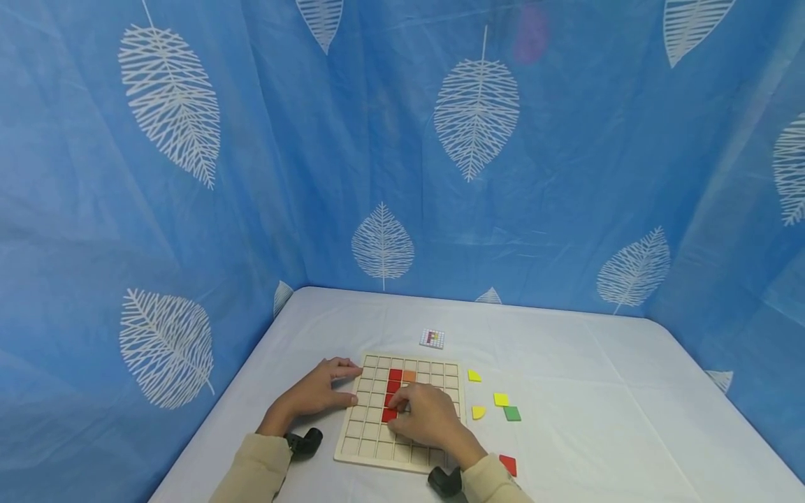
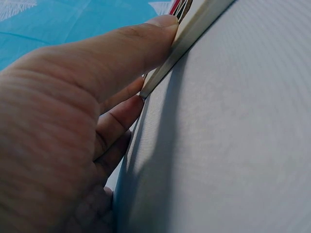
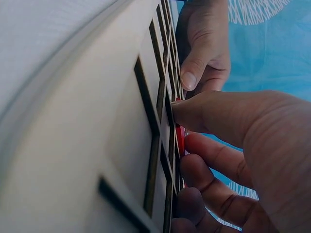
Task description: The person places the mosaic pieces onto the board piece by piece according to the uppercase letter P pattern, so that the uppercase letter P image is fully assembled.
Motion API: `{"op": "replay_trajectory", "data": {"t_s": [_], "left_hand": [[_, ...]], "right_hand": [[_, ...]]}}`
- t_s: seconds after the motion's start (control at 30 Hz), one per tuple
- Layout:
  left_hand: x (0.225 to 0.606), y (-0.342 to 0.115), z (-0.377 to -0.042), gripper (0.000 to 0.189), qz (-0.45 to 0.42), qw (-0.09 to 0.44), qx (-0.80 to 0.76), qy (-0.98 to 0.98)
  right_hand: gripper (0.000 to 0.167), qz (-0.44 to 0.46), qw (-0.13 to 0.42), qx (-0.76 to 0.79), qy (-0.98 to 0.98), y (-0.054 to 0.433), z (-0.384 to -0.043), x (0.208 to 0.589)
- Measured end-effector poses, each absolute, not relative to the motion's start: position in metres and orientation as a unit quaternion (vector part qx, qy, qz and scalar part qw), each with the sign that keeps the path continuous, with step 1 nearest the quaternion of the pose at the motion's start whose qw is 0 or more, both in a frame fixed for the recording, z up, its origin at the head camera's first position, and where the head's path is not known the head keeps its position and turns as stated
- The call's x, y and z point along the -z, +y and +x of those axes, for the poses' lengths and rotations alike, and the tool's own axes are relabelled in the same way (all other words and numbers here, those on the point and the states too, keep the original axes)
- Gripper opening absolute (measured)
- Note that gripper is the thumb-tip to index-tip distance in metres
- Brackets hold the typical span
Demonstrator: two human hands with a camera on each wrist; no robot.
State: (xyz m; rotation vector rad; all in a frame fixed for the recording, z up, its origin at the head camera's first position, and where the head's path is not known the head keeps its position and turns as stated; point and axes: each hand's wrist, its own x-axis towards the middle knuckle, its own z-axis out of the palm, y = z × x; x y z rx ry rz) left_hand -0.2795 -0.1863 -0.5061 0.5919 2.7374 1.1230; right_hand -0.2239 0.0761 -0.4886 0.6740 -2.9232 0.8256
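Note:
A pale wooden grid board point(image 1: 367, 447) lies on the white table. Down one column of its cells runs a line of red square tiles point(image 1: 393, 386), with an orange tile point(image 1: 409, 376) beside the top one. My right hand point(image 1: 428, 416) is over the board, its thumb and index finger bent around the lowest red tile point(image 1: 389, 415). Red also shows between those fingertips point(image 3: 190, 141) in the right wrist view. At the board's left edge, my left hand point(image 1: 317, 390) touches the rim with thumb and fingers spread; the left wrist view shows its thumb point(image 2: 163, 29) against that edge.
Right of the board lie a yellow quarter-round tile point(image 1: 474, 376), another yellow rounded tile point(image 1: 479, 412), a yellow square point(image 1: 500, 399), a green square point(image 1: 512, 413) and a red tile point(image 1: 508, 464). A small pattern card point(image 1: 432, 338) lies behind the board. Blue leaf-printed curtains point(image 1: 339, 175) surround the table.

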Motion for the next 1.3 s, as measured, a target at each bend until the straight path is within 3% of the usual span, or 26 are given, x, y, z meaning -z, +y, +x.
{"op": "replay_trajectory", "data": {"t_s": [0.33,0.93,1.3], "left_hand": [[0.507,-0.187,-0.28,0.063,0.198,0.071,-0.375,0.903],[0.504,-0.187,-0.281,0.063,0.196,0.069,-0.384,0.9],[0.508,-0.184,-0.281,0.063,0.197,0.07,-0.383,0.9]], "right_hand": [[0.017,0.229,0.03,-0.26,-0.938,0.077,-0.224,0.491],[0.015,0.229,0.01,-0.283,-0.931,0.082,-0.226,0.476],[0.021,0.229,0.051,-0.267,-0.935,0.101,-0.221,0.451]]}}
